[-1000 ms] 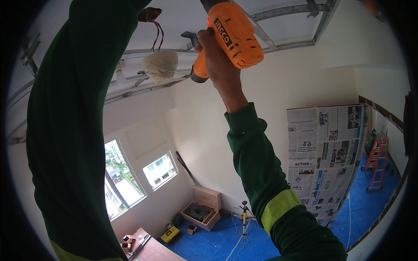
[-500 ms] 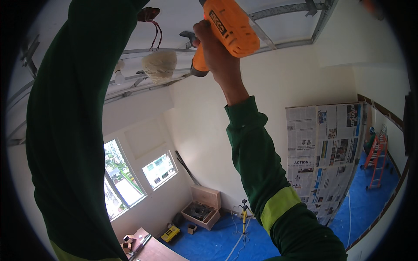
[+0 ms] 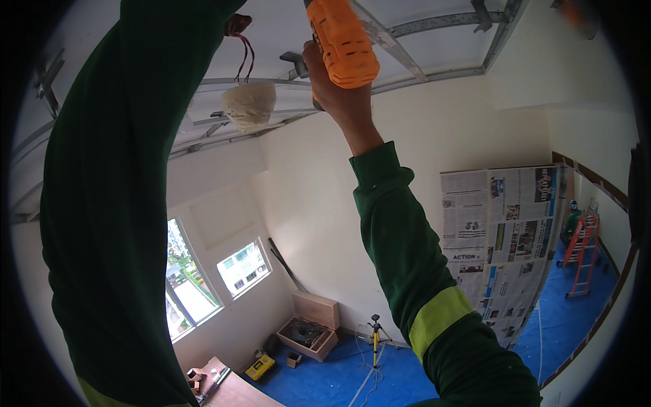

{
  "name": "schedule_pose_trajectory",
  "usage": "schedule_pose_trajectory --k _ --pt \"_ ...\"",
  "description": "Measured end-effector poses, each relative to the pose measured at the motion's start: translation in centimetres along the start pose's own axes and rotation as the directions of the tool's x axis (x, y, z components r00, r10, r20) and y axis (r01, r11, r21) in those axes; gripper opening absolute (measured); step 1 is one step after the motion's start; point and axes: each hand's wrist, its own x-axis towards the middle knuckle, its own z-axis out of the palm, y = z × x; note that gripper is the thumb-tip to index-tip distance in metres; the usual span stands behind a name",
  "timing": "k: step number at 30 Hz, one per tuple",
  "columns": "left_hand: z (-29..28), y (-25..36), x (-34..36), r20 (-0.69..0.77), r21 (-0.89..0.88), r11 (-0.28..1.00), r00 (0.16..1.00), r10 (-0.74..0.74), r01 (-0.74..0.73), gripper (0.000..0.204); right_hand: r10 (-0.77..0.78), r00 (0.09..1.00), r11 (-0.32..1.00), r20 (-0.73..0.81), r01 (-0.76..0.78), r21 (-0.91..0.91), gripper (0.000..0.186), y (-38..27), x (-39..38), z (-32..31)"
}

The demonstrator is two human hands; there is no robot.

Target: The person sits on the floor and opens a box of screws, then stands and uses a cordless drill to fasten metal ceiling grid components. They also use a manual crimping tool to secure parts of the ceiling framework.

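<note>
My right hand point(image 3: 336, 85) grips an orange cordless drill point(image 3: 346, 44) raised at the ceiling; its front end runs out of the top edge and its lower part is mostly behind my fingers. My left arm, in a green sleeve, reaches up past the top edge, so that hand is out of sight. Between my arms, red and dark wires point(image 3: 245, 54) hang from a dark opening, above a crumpled cream cone-shaped piece point(image 3: 247, 102) near the metal ceiling framing point(image 3: 407, 34).
A newspaper-covered panel point(image 3: 495, 230) stands right of two windows point(image 3: 241, 268). A person point(image 3: 573, 220) is by an orange ladder point(image 3: 582, 258) at far right. Below are a wooden chest point(image 3: 308, 336), yellow tripod point(image 3: 376, 342), yellow toolbox point(image 3: 259, 367) and board point(image 3: 244, 390) on blue sheeting point(image 3: 305, 386).
The drill in my right hand has risen slightly, shifted left and turned, so less of its lower part shows. My left arm has moved slightly to the right at the top.
</note>
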Motion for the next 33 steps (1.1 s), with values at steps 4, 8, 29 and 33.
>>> schedule_pose_trajectory --k 4,8,29,33 --pt "-0.1 0.4 0.3 0.026 0.012 0.999 0.999 -0.045 0.045 0.073 -0.138 0.988 0.985 0.066 0.143 -0.093 0.026 0.4 0.4 -0.8" --pt "0.2 0.3 0.6 0.006 0.03 0.999 0.999 -0.031 0.031 0.073 -0.213 0.973 0.964 0.093 0.224 -0.142 0.026 0.2 1.1 -1.3" --pt "0.5 0.5 0.6 -0.022 0.057 0.997 0.998 -0.057 0.058 0.073 -0.126 0.992 0.988 -0.028 0.123 -0.09 0.04 -1.4 1.1 -2.2" --pt "0.7 0.2 0.3 -0.053 0.048 0.999 0.998 -0.02 0.022 0.072 -0.192 0.976 0.976 -0.101 0.18 -0.122 0.038 -0.8 1.1 -1.1"
